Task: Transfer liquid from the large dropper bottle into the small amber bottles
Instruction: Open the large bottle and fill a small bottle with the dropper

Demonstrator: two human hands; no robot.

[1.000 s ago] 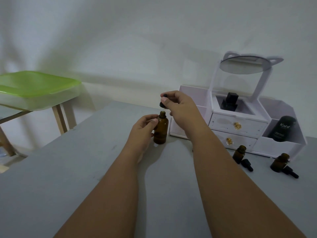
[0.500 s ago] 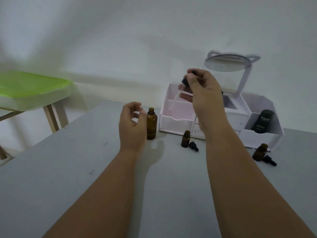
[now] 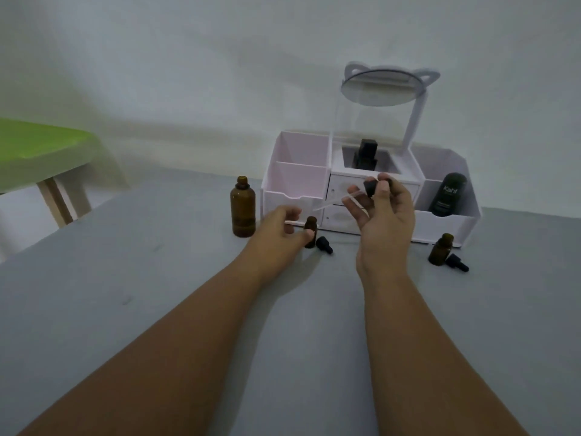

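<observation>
Left hand (image 3: 276,229) shifted to grip small bottle (image 3: 311,226) | right hand (image 3: 385,221) pinches dropper (image 3: 370,187) above

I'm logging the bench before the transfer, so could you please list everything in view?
large bottle: 1, amber, uncapped, on table left of organiser
small bottles: 2, amber, uncapped; one in left hand, other by organiser's right front
caps: 2, black, one lying beside each small bottle; second
dropper: 1, black bulb, clear tube, in right hand
organiser: 1, white-pink, back of table
mirror: 1, round, above organiser
black bottle: 1, middle compartment
Kahf bottle: 1, dark, right compartment
table: 1, grey
stool: 1, green top, far left
left hand: grips small bottle
right hand: pinches dropper
</observation>
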